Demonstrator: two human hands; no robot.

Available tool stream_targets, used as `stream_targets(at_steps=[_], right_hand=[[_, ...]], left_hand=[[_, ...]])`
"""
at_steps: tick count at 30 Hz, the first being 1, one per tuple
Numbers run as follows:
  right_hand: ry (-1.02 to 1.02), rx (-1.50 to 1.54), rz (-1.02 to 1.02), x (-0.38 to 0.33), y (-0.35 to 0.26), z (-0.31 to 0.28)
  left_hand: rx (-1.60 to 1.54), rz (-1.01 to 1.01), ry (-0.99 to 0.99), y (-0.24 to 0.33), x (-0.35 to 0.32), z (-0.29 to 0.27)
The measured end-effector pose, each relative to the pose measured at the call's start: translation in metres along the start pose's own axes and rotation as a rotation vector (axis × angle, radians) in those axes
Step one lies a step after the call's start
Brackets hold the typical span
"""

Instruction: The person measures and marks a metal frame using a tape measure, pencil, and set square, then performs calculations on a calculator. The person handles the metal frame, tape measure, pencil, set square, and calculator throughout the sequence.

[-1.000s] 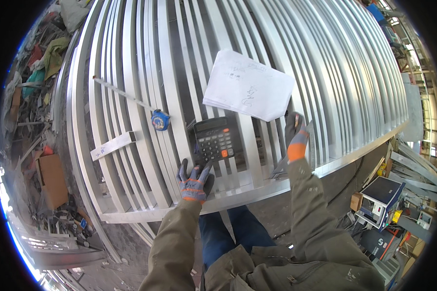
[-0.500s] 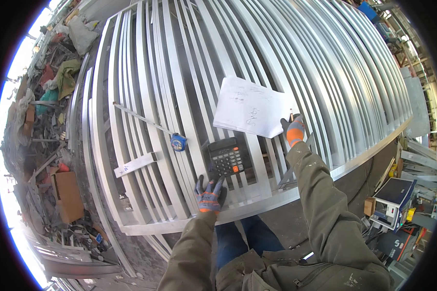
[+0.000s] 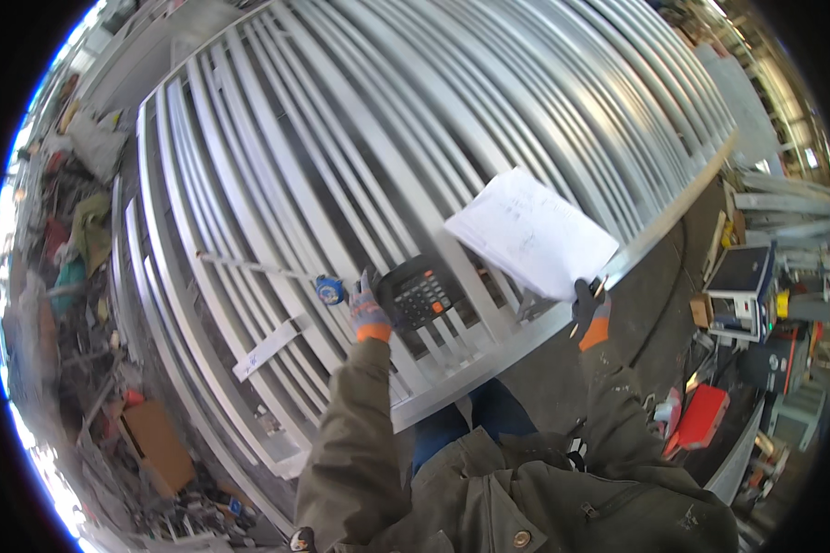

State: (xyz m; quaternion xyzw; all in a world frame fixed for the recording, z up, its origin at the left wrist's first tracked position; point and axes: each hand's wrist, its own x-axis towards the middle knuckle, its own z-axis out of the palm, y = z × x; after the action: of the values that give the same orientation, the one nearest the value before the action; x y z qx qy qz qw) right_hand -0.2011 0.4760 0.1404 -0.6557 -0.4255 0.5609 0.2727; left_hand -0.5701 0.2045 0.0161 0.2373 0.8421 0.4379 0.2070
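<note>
My left hand (image 3: 369, 311), in a grey glove with an orange cuff, lies at the left edge of a black calculator (image 3: 417, 293), fingers stretched forward. Just left of it sits a blue tape measure (image 3: 329, 290), its blade (image 3: 258, 266) drawn out across the bars. A pencil (image 3: 575, 330) slants through the closed fingers of my gloved right hand (image 3: 590, 304). That hand is also at the near corner of a stack of white paper sheets (image 3: 532, 232) with handwriting, and seems to pinch it. All these lie over long silver metal bars (image 3: 341, 166).
A short marked metal piece (image 3: 267, 350) lies across the bars on the left. Scrap and a cardboard box (image 3: 155, 447) fill the floor at far left. To the right stand a blue-and-white machine (image 3: 742, 290) and a red case (image 3: 701, 415).
My left hand has gone from the calculator's near edge to its left side. My right hand has drawn nearer, and the paper has shifted right and turned. The whole view has rotated.
</note>
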Motion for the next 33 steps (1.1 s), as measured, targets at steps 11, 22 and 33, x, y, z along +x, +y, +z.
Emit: stream_targets(at_steps=[11, 22, 33], right_hand=[[0.427, -0.055, -0.202, -0.099, 0.115, -0.123], [0.131, 0.057, 0.203, -0.261, 0.166, -0.144], [0.231, 0.3, 0.178, -0.383, 0.332, -0.273]], left_hand=[[-0.368, -0.211, -0.402, -0.042, 0.046, -0.001], [-0.198, -0.121, -1.048, 0.162, -0.096, 0.01], [0.114, 0.101, -1.257, 0.212, -0.316, 0.113]])
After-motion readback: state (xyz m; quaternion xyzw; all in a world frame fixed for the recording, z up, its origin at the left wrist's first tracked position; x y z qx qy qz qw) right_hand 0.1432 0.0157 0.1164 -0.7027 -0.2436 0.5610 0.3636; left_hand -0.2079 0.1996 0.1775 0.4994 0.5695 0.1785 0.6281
